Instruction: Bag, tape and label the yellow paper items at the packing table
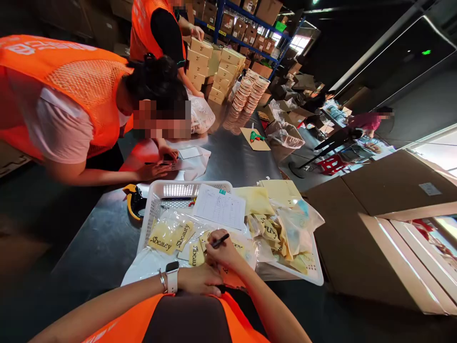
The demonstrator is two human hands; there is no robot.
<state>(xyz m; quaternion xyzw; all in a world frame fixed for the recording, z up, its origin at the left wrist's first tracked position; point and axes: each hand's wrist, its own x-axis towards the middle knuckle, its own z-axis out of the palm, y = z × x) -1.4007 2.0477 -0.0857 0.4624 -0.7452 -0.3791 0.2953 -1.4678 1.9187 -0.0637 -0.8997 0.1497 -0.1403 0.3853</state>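
Note:
My right hand (225, 255) is closed around a black pen (220, 240), held at a slant over clear plastic bags. My left hand (200, 279), with a white smartwatch (172, 276) on the wrist, lies low beside it, close to my body. Its fingers are stretched out and nothing shows in them. Under and before my hands are yellow packets (161, 238) printed "beauty", inside a clear bag. These rest on a white plastic basket (145, 224). A handwritten sheet of paper (219, 208) with a green clip lies across the basket, just beyond my right hand.
A yellow-and-black tape dispenser (135, 204) stands left of the basket. Another white tray (317, 267) holds bagged packets. Ahead are a glue gun (256, 136) on cardboard, stacked round containers (243, 102) and yellow boxes (198, 62). Co-workers stand left. Large cartons (371, 238) flank the right.

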